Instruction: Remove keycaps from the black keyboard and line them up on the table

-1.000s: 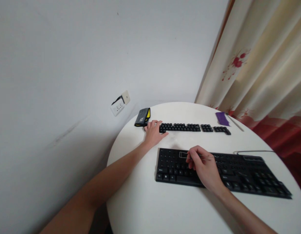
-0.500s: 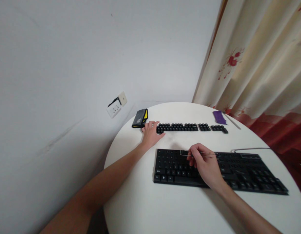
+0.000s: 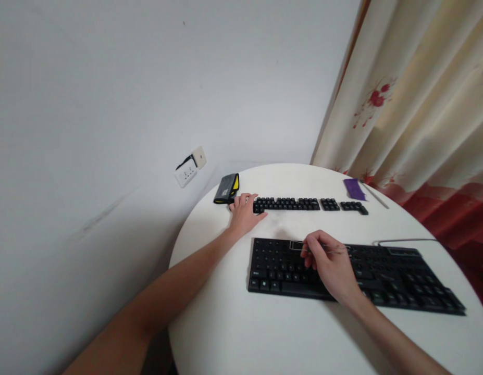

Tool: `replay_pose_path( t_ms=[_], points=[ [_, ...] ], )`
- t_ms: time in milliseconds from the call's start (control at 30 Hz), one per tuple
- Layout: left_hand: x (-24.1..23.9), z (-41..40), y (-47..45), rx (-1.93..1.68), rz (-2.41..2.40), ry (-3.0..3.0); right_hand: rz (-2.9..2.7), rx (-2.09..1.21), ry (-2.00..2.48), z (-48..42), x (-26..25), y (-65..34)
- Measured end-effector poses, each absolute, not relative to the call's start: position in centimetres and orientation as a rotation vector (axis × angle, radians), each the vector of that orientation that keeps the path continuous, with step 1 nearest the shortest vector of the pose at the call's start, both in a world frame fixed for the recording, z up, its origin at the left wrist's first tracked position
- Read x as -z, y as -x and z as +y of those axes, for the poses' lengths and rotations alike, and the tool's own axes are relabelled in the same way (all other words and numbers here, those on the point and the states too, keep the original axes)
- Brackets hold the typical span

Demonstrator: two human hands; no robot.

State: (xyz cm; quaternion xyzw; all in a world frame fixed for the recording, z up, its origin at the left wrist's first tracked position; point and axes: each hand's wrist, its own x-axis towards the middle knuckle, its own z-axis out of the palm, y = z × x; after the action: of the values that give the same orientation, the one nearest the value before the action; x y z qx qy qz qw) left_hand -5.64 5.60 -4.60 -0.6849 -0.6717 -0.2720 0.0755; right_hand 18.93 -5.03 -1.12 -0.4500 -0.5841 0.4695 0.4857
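Note:
In my right hand [image 3: 331,265] is a thin wire keycap puller [image 3: 296,245], pinched between thumb and fingers. Its squared wire end juts out to the left over the black keyboard [image 3: 304,289], and more wire shows to the right of my fingers. Part of the keyboard's upper rows has no keycaps. Farther back, my left hand [image 3: 244,214] rests with fingers spread at the left end of a row of loose black keycaps [image 3: 292,204]. Thumb and index finger lie on either side of that end. Whether they press on the keycaps is hard to tell.
A grey and yellow pouch [image 3: 227,188] lies just behind my left hand. At the back right of the round white table [image 3: 210,312] are a purple cloth [image 3: 354,189] and a thin stick-like tool [image 3: 375,195]. The keyboard cable [image 3: 407,240] runs off right.
The whole view has shifted slightly. Both hands, the wire keycap puller and the keycaps keep their places on the table.

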Motion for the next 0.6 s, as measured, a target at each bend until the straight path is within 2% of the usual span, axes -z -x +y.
replay_pose_path(
  t_ms=[133, 267, 433, 600],
  points=[
    [4.1, 5.4, 5.7, 1.002, -1.897, 2.114, -1.409, -1.131, 1.142, -4.9, 0.8, -19.2],
    [3.3, 4.5, 5.0, 1.151, -1.558, 2.535, -1.434, -1.174, 1.177, -4.8, 1.0, -19.1],
    [2.8, 2.5, 3.4, 0.909, -1.254, 2.965, -1.575, -1.175, 1.188, -5.1, 1.9, -18.4],
    [2.1, 1.7, 2.4, 0.798, -1.050, 3.152, -1.699, -1.167, 1.225, -5.5, 2.1, -17.7]
  ],
)
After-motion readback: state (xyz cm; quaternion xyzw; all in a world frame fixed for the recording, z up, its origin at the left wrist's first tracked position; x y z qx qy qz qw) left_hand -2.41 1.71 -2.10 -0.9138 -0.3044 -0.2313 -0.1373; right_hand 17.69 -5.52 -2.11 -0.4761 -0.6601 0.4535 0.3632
